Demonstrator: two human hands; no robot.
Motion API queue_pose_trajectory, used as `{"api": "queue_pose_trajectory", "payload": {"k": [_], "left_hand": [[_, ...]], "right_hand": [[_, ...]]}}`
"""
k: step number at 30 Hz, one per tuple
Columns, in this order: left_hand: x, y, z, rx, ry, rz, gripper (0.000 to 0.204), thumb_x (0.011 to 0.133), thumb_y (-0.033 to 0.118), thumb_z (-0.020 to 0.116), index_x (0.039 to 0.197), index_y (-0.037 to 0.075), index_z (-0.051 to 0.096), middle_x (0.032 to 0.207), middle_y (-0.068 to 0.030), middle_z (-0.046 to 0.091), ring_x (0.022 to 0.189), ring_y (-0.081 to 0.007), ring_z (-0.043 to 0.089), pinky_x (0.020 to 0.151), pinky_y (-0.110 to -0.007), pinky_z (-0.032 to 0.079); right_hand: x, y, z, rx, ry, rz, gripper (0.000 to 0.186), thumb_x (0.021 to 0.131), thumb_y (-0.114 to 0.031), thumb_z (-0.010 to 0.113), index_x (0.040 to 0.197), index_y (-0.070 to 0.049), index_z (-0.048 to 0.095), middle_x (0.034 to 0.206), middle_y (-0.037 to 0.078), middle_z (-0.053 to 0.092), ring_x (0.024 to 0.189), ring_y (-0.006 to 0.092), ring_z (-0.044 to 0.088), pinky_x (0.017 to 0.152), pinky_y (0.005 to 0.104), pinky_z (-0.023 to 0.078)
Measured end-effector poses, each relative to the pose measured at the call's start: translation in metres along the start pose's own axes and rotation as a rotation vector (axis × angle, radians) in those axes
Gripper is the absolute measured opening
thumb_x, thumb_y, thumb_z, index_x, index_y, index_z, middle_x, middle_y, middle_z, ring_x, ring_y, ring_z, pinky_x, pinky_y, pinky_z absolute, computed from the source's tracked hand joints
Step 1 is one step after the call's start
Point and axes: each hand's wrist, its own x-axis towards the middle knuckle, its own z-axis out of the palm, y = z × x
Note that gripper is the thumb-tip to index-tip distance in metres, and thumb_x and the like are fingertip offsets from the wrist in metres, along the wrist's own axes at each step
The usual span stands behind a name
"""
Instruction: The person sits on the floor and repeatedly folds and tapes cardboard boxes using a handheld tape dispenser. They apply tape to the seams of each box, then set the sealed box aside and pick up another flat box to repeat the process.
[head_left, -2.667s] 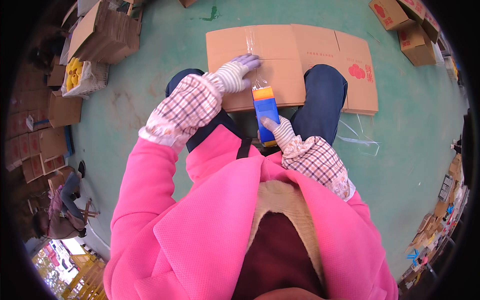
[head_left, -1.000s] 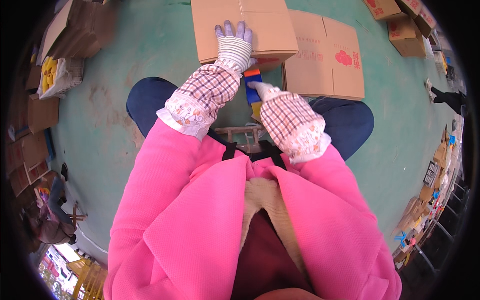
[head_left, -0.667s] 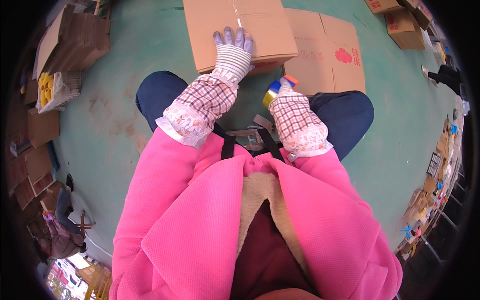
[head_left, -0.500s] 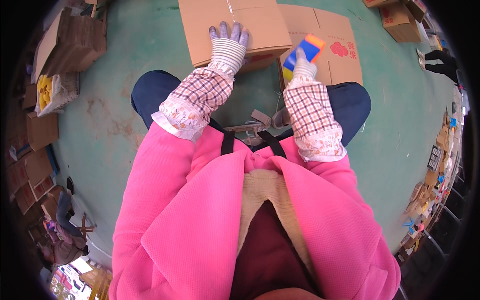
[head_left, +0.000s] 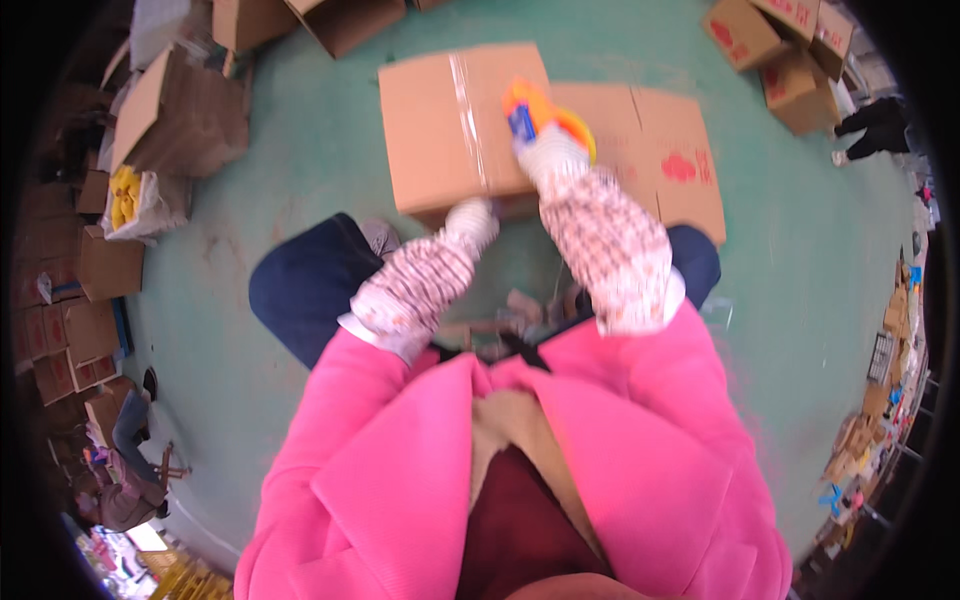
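Observation:
A closed cardboard box (head_left: 425,130) stands on the floor in front of me, with a strip of shiny clear tape (head_left: 465,110) running along its top. Over the box's right edge, my right hand (head_left: 553,155), in a striped glove, is closed on an orange and blue tape dispenser (head_left: 522,112) with a yellow ring. My left hand (head_left: 472,224) is at the box's near side, by the end of the tape strip. Its fingers are mostly hidden and blurred. Flat folded cardboard (head_left: 640,130) with red print lies right of the box, partly under it.
Stacked cardboard (head_left: 180,120) and a white sack of yellow items (head_left: 125,197) are at the left. More boxes (head_left: 795,85) stand far right, near a person in dark clothes (head_left: 875,128). Another person (head_left: 130,490) sits lower left. Clutter (head_left: 870,410) lines the right side.
My left hand has slid off the box top to its near side. My right hand has swung the tape dispenser left, over the box's edge. The box appears lower in the view.

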Motion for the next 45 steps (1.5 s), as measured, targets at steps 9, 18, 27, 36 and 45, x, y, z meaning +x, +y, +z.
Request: {"api": "queue_pose_trajectory", "payload": {"k": [9,18,27,36,45], "left_hand": [[0.053,-0.125,0.075,-0.564,-0.235,-0.732,0.039,0.092,0.022,0.058,0.129,0.008,0.058,0.118,-0.0199,0.066,0.106,-0.0359,0.065,0.092,-0.047,0.052],[0.032,-0.167,0.022,-1.552,-0.142,-1.201,0.042,0.091,0.025,0.064,0.128,0.005,0.059,0.117,-0.0181,0.068,0.104,-0.0332,0.066,0.090,-0.046,0.053],[0.025,-0.029,-0.161,-1.593,-0.006,-0.590,0.050,0.083,0.028,0.078,0.121,0.000,0.062,0.106,-0.0139,0.071,0.089,-0.0246,0.070,0.083,-0.039,0.056],[0.061,0.082,-0.442,-1.241,0.696,-0.177,0.051,0.089,0.027,0.072,0.129,0.001,0.057,0.112,-0.0128,0.068,0.092,-0.0241,0.070,0.080,-0.036,0.057],[0.298,0.020,-0.403,-0.936,0.484,-0.135,0.036,0.094,0.038,0.060,0.094,0.002,0.067,0.084,-0.0049,0.068,0.068,-0.0196,0.060,0.068,-0.035,0.050]], "right_hand": [[0.020,0.029,0.010,-0.090,0.127,-0.016,0.077,0.079,-0.055,0.064,0.125,0.007,0.055,0.100,0.026,0.070,0.097,0.0417,0.067,0.087,0.0474,0.052],[0.074,0.174,-0.040,0.072,0.204,0.148,0.095,0.076,-0.056,0.071,0.138,0.010,0.045,0.124,0.030,0.061,0.116,0.0403,0.061,0.097,0.0432,0.049],[0.102,0.237,-0.052,0.805,0.675,0.448,0.066,0.075,-0.048,0.079,0.110,0.006,0.063,0.096,0.017,0.070,0.082,0.0280,0.068,0.075,0.0391,0.055],[0.059,0.243,-0.076,1.561,0.627,0.015,0.045,0.086,-0.040,0.073,0.101,0.001,0.063,0.075,0.010,0.063,0.060,0.0210,0.062,0.057,0.0347,0.053],[-0.006,0.237,-0.107,1.804,0.795,-0.061,0.052,0.082,-0.031,0.078,0.113,0.007,0.059,0.085,0.012,0.064,0.072,0.0229,0.063,0.067,0.0366,0.055]]}}
